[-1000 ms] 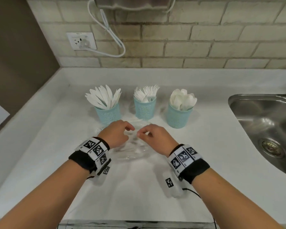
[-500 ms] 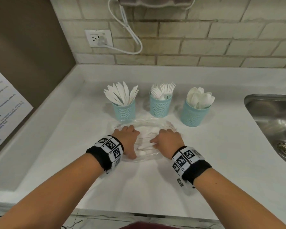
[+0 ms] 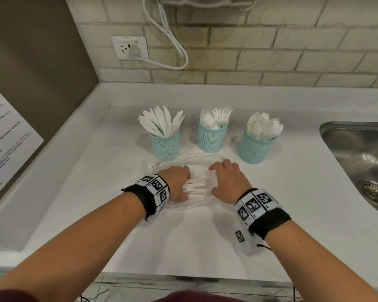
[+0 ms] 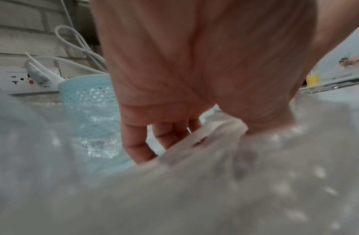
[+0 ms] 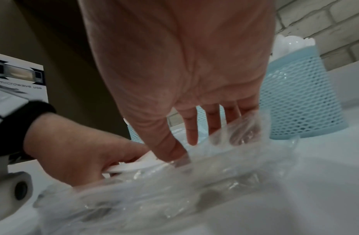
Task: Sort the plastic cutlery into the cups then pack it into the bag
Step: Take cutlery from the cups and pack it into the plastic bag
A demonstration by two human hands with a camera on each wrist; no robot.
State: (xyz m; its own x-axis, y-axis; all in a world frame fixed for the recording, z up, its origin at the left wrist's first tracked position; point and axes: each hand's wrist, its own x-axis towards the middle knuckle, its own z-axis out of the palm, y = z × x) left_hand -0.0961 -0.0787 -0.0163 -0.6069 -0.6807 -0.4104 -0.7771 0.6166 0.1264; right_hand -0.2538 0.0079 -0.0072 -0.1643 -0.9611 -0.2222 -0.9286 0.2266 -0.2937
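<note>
Three teal mesh cups stand in a row: the knife cup (image 3: 165, 147), the fork cup (image 3: 212, 137) and the spoon cup (image 3: 254, 149), each full of white cutlery. In front of them a clear plastic bag (image 3: 159, 164) lies flat on the counter with a bundle of white cutlery (image 3: 200, 182) inside. My left hand (image 3: 176, 184) grips the bundle's left end through the plastic. My right hand (image 3: 227, 179) holds the right end, thumb near, fingers over the far side. The wrist views show the left hand (image 4: 154, 143), the right hand (image 5: 184, 127) and the crumpled bag (image 5: 215, 182).
A steel sink (image 3: 358, 149) is set into the white counter (image 3: 205, 247) at the right. A wall outlet (image 3: 129, 47) with a white cord sits on the brick backsplash. A printed notice (image 3: 7, 136) hangs on the brown side wall at the left.
Both hands came down from pinching the bag's plastic onto the bagged bundle, then moved slightly apart to its two ends. The cups have not moved.
</note>
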